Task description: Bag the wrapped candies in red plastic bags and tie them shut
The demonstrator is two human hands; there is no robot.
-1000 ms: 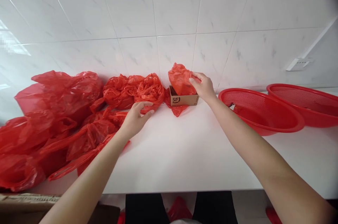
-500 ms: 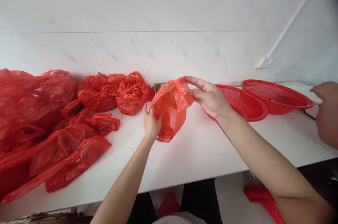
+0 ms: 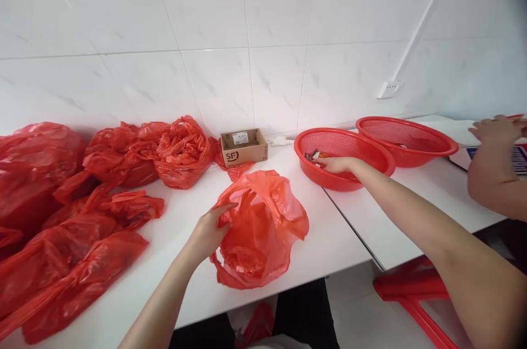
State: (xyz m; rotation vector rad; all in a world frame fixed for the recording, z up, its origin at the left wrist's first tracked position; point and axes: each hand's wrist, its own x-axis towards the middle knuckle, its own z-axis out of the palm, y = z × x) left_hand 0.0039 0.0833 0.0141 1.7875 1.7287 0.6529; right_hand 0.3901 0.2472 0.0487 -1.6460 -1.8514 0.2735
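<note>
Could let bag (image 3: 263, 239), held by rim in left hand (image 3: 209, 230), collapse from slack pinching, with right hand (image 3: 338, 165), grip unclear, in basket (image 3: 329, 139).

Behind the central bag (image 3: 257, 228), a box (image 3: 249, 156) is set on the tabletop (image 3: 329, 245), with bags (image 3: 99, 266) left and baskets (image 3: 349, 143) right

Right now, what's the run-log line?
left grip: at open red bag | right grip: inside nearer red basket | SF box: behind bag
</note>
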